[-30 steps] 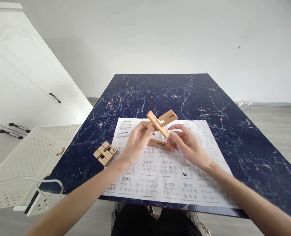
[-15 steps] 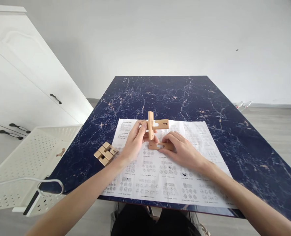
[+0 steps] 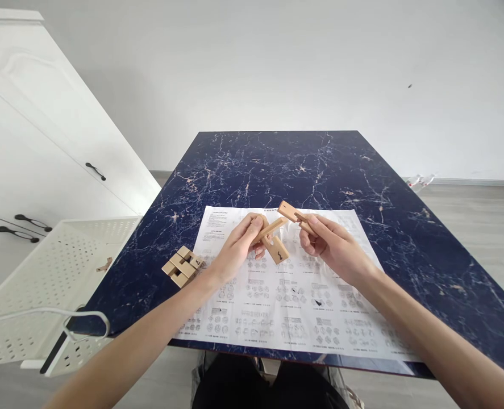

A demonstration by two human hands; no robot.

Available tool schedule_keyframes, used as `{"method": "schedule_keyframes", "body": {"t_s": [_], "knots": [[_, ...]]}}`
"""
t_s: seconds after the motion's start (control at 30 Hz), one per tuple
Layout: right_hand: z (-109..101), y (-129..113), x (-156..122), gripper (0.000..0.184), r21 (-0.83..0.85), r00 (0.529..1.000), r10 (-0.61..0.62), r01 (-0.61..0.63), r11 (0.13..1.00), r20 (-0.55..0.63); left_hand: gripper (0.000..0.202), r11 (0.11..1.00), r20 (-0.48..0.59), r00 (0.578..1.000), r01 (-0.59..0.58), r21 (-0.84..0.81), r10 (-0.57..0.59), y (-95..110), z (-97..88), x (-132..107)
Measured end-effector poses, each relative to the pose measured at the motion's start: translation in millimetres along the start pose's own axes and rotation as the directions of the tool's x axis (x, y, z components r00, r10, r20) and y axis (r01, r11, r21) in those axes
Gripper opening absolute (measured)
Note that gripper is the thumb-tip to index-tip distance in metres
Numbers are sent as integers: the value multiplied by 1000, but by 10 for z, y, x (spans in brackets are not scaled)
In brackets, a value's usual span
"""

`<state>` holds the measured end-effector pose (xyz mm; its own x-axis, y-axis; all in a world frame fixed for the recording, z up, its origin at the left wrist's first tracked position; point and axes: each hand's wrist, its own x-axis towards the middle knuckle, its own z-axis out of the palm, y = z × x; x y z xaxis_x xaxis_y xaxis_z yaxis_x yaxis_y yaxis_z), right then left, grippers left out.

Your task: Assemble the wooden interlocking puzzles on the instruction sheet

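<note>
My left hand [image 3: 245, 238] is closed on two crossed wooden puzzle pieces [image 3: 276, 250]; the lower one carries a dark number and has a slot. Between thumb and fingers, my right hand [image 3: 332, 241] grips another notched wooden puzzle piece [image 3: 288, 211], marked with a short dark stroke at its far end. It is held up beside the crossed pair, its tip close to theirs; whether they touch I cannot tell. Below both hands lies a printed instruction sheet [image 3: 260, 309] with rows of small diagrams.
Left of the sheet, an assembled wooden puzzle [image 3: 183, 266] lies on the dark blue marbled table [image 3: 273, 165]. A white perforated basket [image 3: 55, 255] with a small wooden piece [image 3: 104, 264] in it stands at the left, by a white cabinet [image 3: 55, 125].
My right hand has lifted the notched piece off the sheet and raised it beside the other pieces. My left hand has turned the crossed pieces so that the numbered one points down to the right.
</note>
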<state>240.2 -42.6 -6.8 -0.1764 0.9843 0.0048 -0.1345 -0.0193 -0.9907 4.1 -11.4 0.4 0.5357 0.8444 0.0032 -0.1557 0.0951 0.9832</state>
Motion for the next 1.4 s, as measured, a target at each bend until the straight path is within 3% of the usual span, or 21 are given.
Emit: {"method": "schedule_keyframes", "body": {"t_s": [0.1, 0.23, 0.33, 0.5, 0.6, 0.67, 0.8, 1.03, 1.4], "knots": [[-51, 17, 6, 36, 78, 1000, 9, -9, 997, 7, 36, 1000, 7, 1000, 15, -11, -15, 1, -4, 4], [-114, 68, 30, 50, 105, 998, -42, 47, 993, -49, 38, 999, 30, 999, 35, -36, -34, -10, -15, 13], [-120, 65, 42, 47, 124, 997, -33, 42, 991, -68, 40, 998, 17, 999, 49, -36, -49, -23, -20, 19], [-52, -17, -12, 36, 295, 986, 147, -163, 942, 73, 38, 997, -19, 997, 68, -44, -69, -35, -14, 30], [-21, -83, -63, 25, 331, 974, 172, -213, 919, 150, 39, 995, -32, 996, 78, -58, -80, -37, -5, 38], [-24, -108, -86, 20, 336, 972, 155, -208, 919, 177, 40, 994, -48, 995, 86, -70, -89, -37, 0, 44], [-65, -68, -93, 32, 275, 962, 92, -164, 947, 256, 42, 991, -66, 991, 110, -74, -115, -39, -2, 52], [-30, -31, -104, 28, 232, 946, 8, -88, 969, 324, 45, 987, -13, 988, 154, -52, -155, -38, -9, 48], [56, -12, -135, 30, 278, 923, 38, -154, 948, 382, 51, 984, 107, 982, 164, -73, -155, 3, 50, 19]]}}
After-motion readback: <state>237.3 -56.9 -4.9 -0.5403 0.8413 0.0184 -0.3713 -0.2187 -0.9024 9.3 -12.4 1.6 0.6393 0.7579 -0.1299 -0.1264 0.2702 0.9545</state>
